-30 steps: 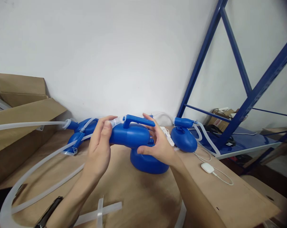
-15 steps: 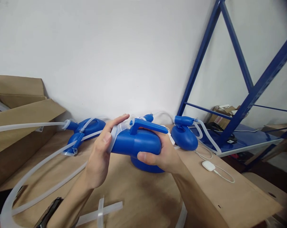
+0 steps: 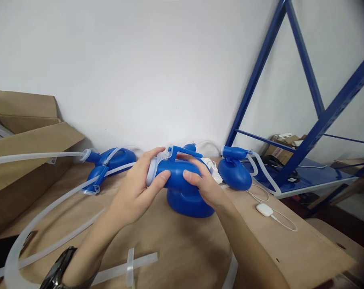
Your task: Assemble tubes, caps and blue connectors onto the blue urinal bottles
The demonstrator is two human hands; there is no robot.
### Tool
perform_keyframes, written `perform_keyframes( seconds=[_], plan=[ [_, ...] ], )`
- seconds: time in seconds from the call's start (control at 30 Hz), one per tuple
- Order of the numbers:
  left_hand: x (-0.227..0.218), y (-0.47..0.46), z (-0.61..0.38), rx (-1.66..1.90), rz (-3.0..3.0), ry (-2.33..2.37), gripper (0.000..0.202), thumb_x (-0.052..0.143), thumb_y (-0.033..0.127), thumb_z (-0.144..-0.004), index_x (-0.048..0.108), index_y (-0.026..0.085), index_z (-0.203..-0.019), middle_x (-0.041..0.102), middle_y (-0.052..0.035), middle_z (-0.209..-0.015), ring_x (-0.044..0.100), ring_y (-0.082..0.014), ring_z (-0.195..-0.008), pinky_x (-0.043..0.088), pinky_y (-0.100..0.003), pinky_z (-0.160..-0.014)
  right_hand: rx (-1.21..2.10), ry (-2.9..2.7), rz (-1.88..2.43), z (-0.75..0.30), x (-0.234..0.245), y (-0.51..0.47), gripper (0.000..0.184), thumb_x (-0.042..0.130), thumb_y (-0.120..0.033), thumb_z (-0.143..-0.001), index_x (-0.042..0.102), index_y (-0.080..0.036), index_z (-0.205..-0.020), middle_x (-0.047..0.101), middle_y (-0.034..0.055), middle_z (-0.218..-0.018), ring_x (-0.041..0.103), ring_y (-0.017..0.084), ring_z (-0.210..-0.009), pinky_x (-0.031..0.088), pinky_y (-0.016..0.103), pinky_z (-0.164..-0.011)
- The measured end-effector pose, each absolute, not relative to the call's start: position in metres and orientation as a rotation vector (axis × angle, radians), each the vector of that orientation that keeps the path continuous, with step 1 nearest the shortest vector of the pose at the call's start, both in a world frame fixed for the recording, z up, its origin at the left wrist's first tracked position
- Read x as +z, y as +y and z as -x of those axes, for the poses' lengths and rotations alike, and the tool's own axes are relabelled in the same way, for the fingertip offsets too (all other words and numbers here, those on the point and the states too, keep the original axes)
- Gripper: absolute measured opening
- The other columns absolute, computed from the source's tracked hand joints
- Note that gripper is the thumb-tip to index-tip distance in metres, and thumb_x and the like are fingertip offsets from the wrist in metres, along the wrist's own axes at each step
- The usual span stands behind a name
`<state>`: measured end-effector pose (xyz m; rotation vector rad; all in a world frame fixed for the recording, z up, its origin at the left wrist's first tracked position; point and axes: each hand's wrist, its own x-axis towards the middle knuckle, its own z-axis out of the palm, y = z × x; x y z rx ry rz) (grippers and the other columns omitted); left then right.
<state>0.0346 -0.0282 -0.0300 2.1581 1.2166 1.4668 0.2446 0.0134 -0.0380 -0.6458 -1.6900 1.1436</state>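
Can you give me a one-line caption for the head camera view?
Head view: the left hand and right hand hold a blue plastic handled vessel over a rounded blue piece on a brown tabletop.

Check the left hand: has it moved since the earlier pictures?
Yes: the left hand, gripping the blue bottle, has shifted right, closer to the round blue base.

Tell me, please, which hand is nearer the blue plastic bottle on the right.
Right: the right hand sits just left of the blue plastic bottle; the left hand is farther left.
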Motion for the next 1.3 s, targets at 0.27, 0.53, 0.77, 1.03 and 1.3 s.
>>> perform_keyframes(
  seconds=[0.27,0.53,0.77,1.03,1.3],
  plan=[
    [-0.015,-0.006,0.022,0.987,-2.25,1.629,0.057,0.055,0.071,-0.089,0.068,0.023,-0.117,0.075,-0.0054,-0.11,0.067,-0.0289,-0.099,0.052,-0.038,-0.09,0.503,-2.563,1.34,-0.272,-0.045,0.044,0.077,0.067,-0.06,-0.094,0.046,-0.024,-0.159,0.038,0.0153,-0.167,0.021,0.042,-0.159,0.018,0.063,-0.127],
    [-0.061,0.034,0.072,0.249,-1.731,1.585,0.077,0.06,0.084,-0.073,0.063,0.023,-0.119,0.071,-0.0069,-0.107,0.069,-0.0261,-0.091,0.056,-0.028,-0.063,0.241,-2.988,0.819,-0.223,-0.07,0.012,0.05,0.072,-0.051,-0.094,0.067,-0.017,-0.131,0.068,0.0152,-0.13,0.063,0.033,-0.124,0.052,0.046,-0.103],
    [-0.088,0.05,0.045,0.096,-1.595,1.577,0.089,0.064,0.083,-0.067,0.058,0.023,-0.133,0.062,-0.0157,-0.144,0.067,-0.0346,-0.119,0.058,-0.025,-0.06,0.336,-3.38,0.478,-0.181,-0.133,0.004,0.029,0.071,-0.046,-0.093,0.073,-0.022,-0.11,0.077,0.006,-0.108,0.075,0.027,-0.093,0.052,0.033,-0.066],
    [-0.106,0.06,0.034,0.034,-1.691,1.656,0.093,0.048,0.081,-0.081,0.05,0.019,-0.151,0.053,-0.0242,-0.155,0.069,-0.0411,-0.119,0.063,-0.041,-0.074,0.228,-3.297,0.722,-0.189,-0.104,0.01,0.022,0.053,-0.038,-0.104,0.069,-0.023,-0.106,0.078,0.0062,-0.096,0.074,0.027,-0.082,0.048,0.033,-0.062],
    [-0.049,0.017,0.038,0.312,-1.989,1.454,0.08,0.034,0.079,-0.094,0.047,0.03,-0.157,0.032,-0.0042,-0.172,0.041,-0.0291,-0.152,0.046,-0.035,-0.114,0.227,-2.638,1.05,-0.224,-0.064,0.032,0.032,0.038,-0.037,-0.112,0.062,-0.02,-0.124,0.076,0.009,-0.104,0.072,0.027,-0.096,0.049,0.035,-0.078]
  ],
)
